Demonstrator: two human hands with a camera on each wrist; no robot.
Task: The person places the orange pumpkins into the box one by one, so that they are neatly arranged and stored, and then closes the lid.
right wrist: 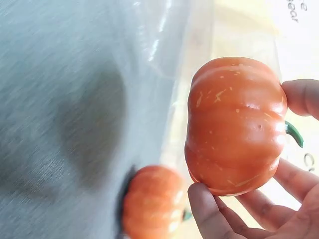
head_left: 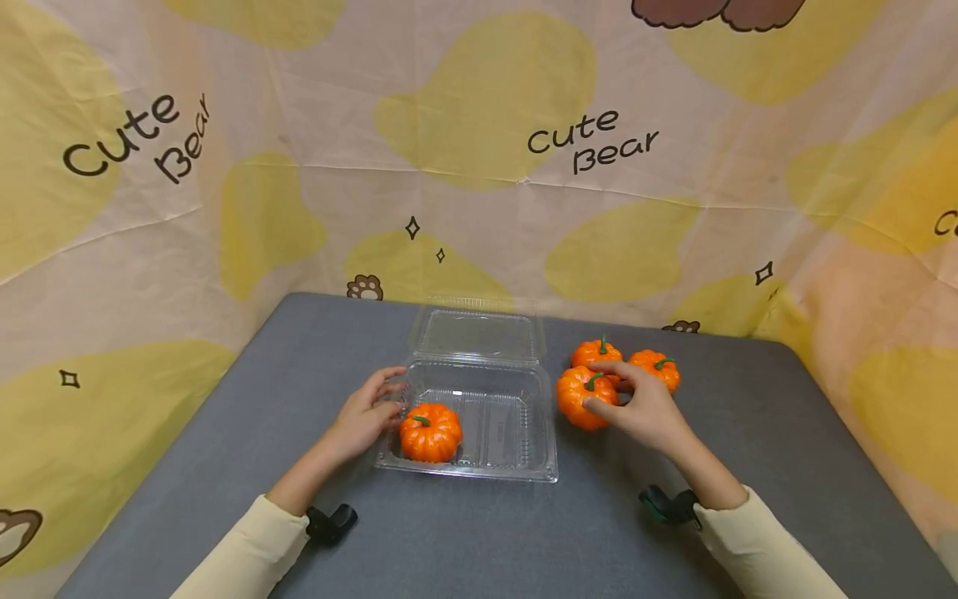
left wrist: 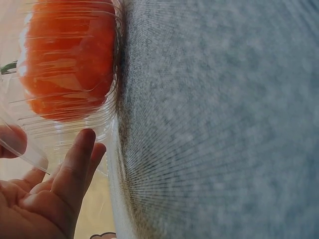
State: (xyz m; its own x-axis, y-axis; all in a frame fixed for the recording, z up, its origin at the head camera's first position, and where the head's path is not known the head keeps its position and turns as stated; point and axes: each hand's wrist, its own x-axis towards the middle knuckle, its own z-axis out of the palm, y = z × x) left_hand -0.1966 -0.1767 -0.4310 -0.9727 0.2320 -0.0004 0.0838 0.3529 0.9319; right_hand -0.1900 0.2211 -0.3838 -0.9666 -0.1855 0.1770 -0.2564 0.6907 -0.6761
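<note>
In the head view, a clear plastic container (head_left: 494,470) lies with its hinged lid (head_left: 479,334) folded back. One small orange pumpkin (head_left: 431,433) sits in its front left corner. My left hand (head_left: 368,418) holds the container's left rim, the thumb on one side and the fingers against the outer wall. To the right of the container, my right hand (head_left: 645,409) grips a second pumpkin (head_left: 580,399) between thumb and fingers. That pumpkin (right wrist: 237,127) is off the table in the right wrist view, its green stem towards the palm.
Two more pumpkins, one (head_left: 591,350) partly hidden behind the held one and another (head_left: 659,370) to its right, stand on the grey table (head_left: 763,466). A printed cloth (head_left: 479,100) hangs behind the table's back edge. Each wrist wears a black strap.
</note>
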